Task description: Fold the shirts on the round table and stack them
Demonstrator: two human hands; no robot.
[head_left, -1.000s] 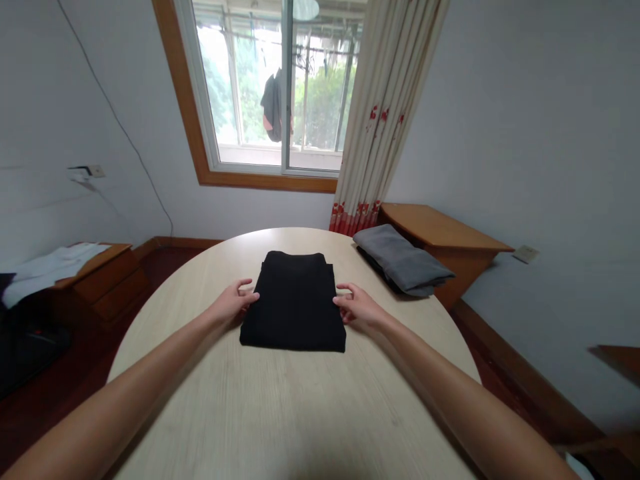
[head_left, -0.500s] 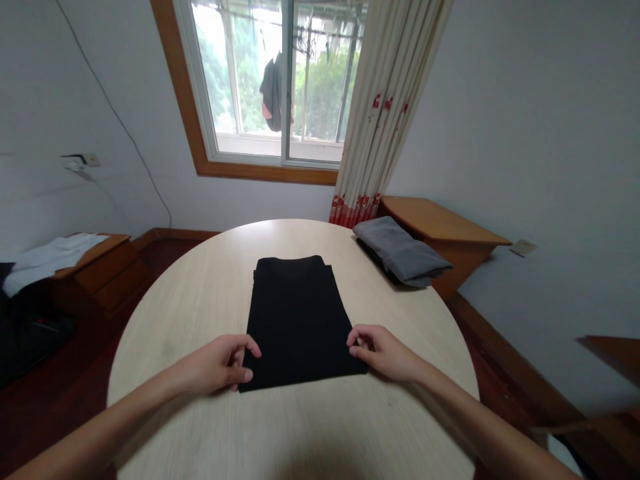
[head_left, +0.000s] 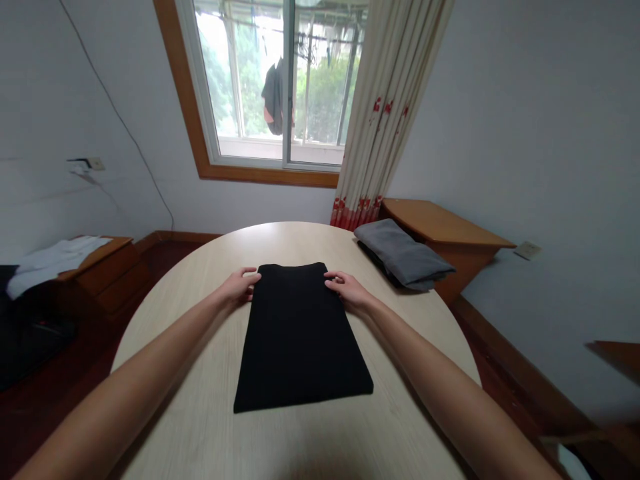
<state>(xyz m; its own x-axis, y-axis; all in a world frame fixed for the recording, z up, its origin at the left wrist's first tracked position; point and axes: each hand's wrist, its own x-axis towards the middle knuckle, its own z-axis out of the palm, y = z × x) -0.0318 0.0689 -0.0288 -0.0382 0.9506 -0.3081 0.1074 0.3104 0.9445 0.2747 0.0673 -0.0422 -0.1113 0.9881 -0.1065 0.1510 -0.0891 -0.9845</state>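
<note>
A black folded cloth (head_left: 303,340) lies flat in the middle of the round pale table (head_left: 190,400), its wider edge towards me. At its far left corner is my left hand (head_left: 241,285), thumb on the cloth's edge and fingers just beside it. My right hand (head_left: 347,288) is at the far right corner, with thumb and index finger at the edge. Both hands look closed lightly on the fabric's far corners.
On the table's back right lies a folded grey cloth (head_left: 400,253). Behind it stands a brown wooden desk (head_left: 445,223) near the curtain (head_left: 385,113). A low wooden cabinet (head_left: 113,270) with white cloth on top is at the left.
Both hands have moved from the cloth's near corners to its far corners. The black cloth's near edge sits slightly closer to me, and its far end looks more even.
</note>
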